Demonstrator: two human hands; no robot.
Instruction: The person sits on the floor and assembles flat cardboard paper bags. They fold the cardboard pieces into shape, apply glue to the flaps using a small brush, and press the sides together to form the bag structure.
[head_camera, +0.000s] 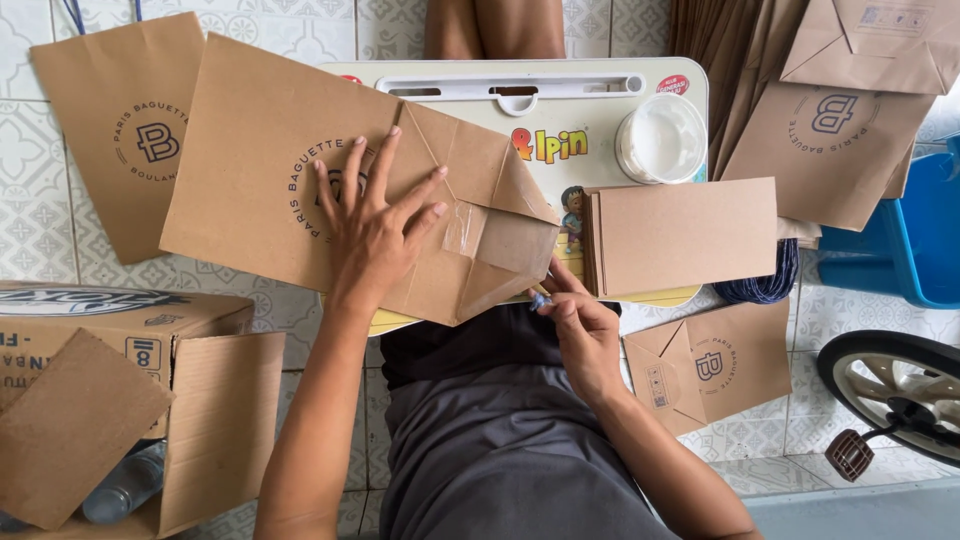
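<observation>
Floor (60, 240): patterned pale tile, carrying loose brown paper bags on the far left and upper right, and an open cardboard box (215, 400) at lower left with a plastic bottle inside.

Bench (600, 110): small cream plastic lap tray with a slot along its far edge and a cartoon print. A white tub (662, 138) stands at its right end. A flat brown card packet (685, 232) lies on its right part.

Bag (330, 180): large, matte kraft paper, flat, creased, lying over the bench's left half. Its long axis runs left to right, tilted slightly down to the right. The folded bottom end, with diagonal flaps and a glossy patch of what appears to be tape or glue, points right.

Left hand (375, 235): flat on the bag's middle, fingers spread wide, pressing it down, holding nothing.

Right hand (585, 335): below and just right of the bag's folded end, nearer to it than the left. Its grip is pinched narrow on a small blue-tipped tool (540, 298), probably a brush or pen; the view is too small to tell. The tip sits at the flap's lower edge.
</observation>
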